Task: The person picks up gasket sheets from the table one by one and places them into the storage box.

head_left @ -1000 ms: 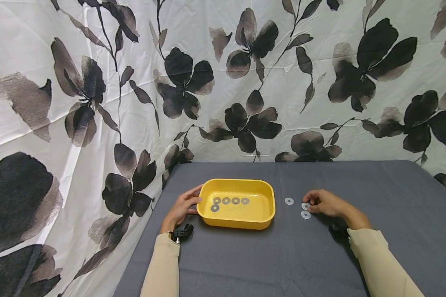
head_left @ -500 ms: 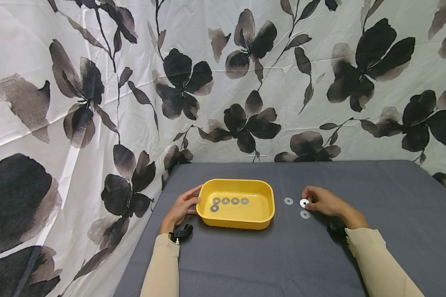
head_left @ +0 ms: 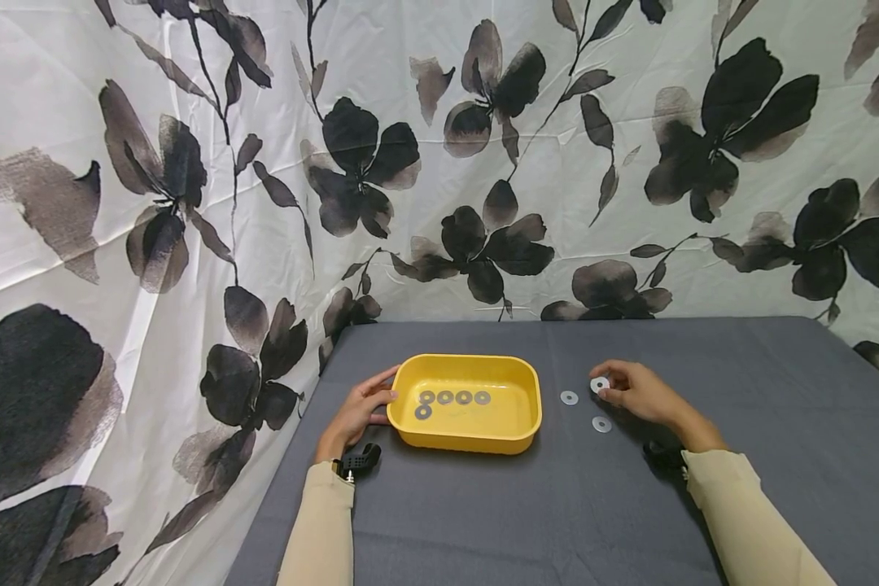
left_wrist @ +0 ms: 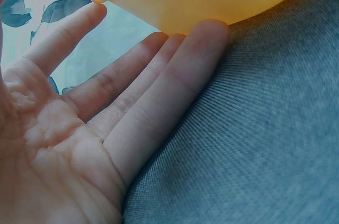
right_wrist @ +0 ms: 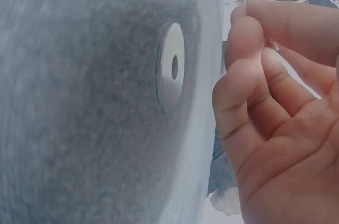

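Observation:
A yellow plastic tub (head_left: pixel 465 441) stands on the cloth-covered table, with several flat metal washers (head_left: pixel 445 397) on its floor. My left hand (head_left: pixel 356 413) is at the tub's left end; in the left wrist view its fingers (left_wrist: pixel 153 113) reach out nearly straight, their tips touching the wall. To the right of the tub, my right hand (head_left: pixel 640 395) pinches a washer (head_left: pixel 596 383) between thumb and fingertips, held above the cloth. Beneath that hand another washer (head_left: pixel 601 424) lies flat, also seen as a washer (right_wrist: pixel 172 68) in the right wrist view. One more washer (head_left: pixel 569 398) lies nearer the tub.
Grey cloth (head_left: pixel 498 521) covers the table, whose far edge meets a white curtain (head_left: pixel 425 163) printed with dark flowers. A second stretch of curtain hangs along the left side. Both wrists carry a black device (head_left: pixel 361 460).
My right hand has picked up the upper of two neighbouring washers and raised it off the cloth, moving slightly up and away. My left hand and the tub keep their places.

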The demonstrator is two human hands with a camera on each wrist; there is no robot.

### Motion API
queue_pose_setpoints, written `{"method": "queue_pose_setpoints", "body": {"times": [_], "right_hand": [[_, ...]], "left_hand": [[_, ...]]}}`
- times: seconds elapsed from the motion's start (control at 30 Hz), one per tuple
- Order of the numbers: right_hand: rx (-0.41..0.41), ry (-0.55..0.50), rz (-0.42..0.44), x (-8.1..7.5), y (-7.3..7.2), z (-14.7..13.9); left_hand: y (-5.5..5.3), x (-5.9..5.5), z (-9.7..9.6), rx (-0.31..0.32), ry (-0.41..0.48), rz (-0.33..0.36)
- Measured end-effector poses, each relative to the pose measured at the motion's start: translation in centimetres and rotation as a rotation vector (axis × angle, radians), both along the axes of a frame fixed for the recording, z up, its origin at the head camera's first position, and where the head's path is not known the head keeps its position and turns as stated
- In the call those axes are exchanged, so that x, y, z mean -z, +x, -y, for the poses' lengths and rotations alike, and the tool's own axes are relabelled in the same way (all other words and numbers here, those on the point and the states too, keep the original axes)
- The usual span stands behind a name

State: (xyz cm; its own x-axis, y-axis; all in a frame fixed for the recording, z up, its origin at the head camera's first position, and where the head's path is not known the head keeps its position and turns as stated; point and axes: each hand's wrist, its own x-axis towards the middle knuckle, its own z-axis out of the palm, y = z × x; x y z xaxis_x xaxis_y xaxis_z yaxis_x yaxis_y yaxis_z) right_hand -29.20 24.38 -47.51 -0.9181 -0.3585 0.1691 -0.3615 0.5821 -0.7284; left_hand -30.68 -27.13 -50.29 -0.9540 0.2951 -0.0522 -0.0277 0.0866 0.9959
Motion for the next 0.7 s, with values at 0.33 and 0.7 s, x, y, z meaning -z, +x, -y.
{"method": "queue_pose_setpoints", "body": {"times": [0.33,0.7], "right_hand": [[0.010,-0.125,0.044,-0.2,-0.1,0.8],[0.097,-0.083,-0.007,-0.8,0.1,1.7]], "left_hand": [[0.1,-0.1,0.0,0.004,0.003,-0.004],[0.2,-0.1,0.0,0.003,-0.003,-0.016]]}}
